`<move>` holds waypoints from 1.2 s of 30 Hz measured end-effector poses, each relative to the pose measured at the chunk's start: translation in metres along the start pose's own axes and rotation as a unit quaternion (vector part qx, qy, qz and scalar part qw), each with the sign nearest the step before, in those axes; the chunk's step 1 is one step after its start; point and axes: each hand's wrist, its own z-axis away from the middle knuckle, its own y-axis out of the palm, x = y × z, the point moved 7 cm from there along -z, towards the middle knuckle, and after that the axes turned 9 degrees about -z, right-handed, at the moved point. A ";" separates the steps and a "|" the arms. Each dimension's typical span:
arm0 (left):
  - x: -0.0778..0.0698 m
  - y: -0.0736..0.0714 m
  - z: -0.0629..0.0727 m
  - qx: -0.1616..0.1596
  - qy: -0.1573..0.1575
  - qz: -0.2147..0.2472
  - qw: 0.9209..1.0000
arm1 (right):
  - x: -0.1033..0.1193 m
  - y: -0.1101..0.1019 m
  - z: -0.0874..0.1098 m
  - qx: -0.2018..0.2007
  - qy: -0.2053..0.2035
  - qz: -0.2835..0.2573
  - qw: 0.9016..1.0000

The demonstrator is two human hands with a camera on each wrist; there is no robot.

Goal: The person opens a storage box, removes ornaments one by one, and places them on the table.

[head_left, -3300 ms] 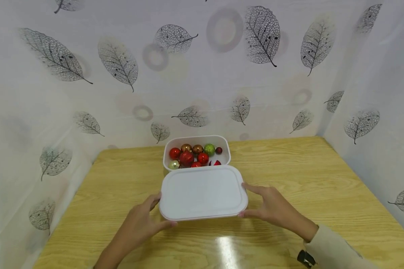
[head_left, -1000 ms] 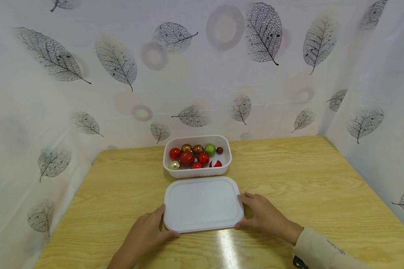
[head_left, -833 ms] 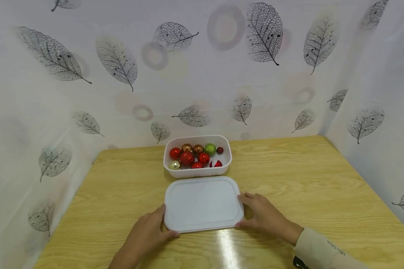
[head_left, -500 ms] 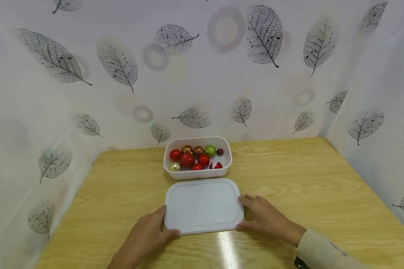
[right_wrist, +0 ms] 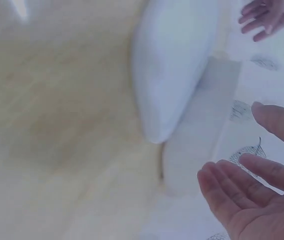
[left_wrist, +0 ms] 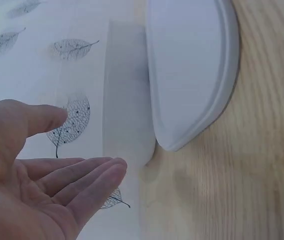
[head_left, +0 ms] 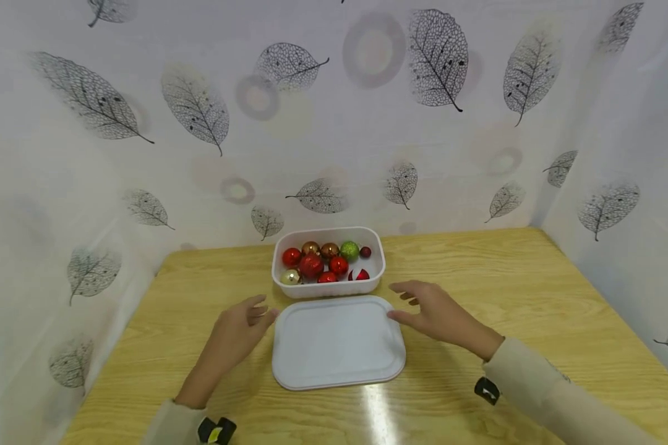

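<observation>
A white rounded lid lies flat on the wooden table in front of an open white plastic box. In the box are several Christmas baubles, among them a large red bauble and a glittery green bauble. My left hand is off the lid's far left corner, fingers loosely bent and holding nothing. Opposite it, my right hand hovers by the far right corner, thumb and fingers spread apart. Both palms show bare in the wrist views, as with the left hand.
The wooden table extends to both sides of the box and lid. Behind it and at both sides hangs a pale cloth printed with leaves. The box stands near the table's back edge.
Both hands held the lid earlier as it came down toward me onto the table. Since half a second ago they have let go and moved up and forward; the lid stays put.
</observation>
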 end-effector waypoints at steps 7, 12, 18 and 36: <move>0.014 0.003 -0.029 0.007 -0.044 0.080 0.996 | 0.004 -0.009 -0.028 -0.008 0.008 -0.050 0.999; 0.025 0.011 -0.049 0.003 -0.109 0.211 0.971 | 0.007 -0.011 -0.047 -0.007 0.026 -0.045 0.999; 0.032 0.019 -0.067 -0.005 -0.165 0.277 0.947 | 0.006 -0.006 -0.066 0.016 0.046 -0.054 0.997; 0.037 0.033 -0.086 0.003 -0.173 0.308 0.936 | 0.002 0.007 -0.111 0.068 0.050 -0.011 0.996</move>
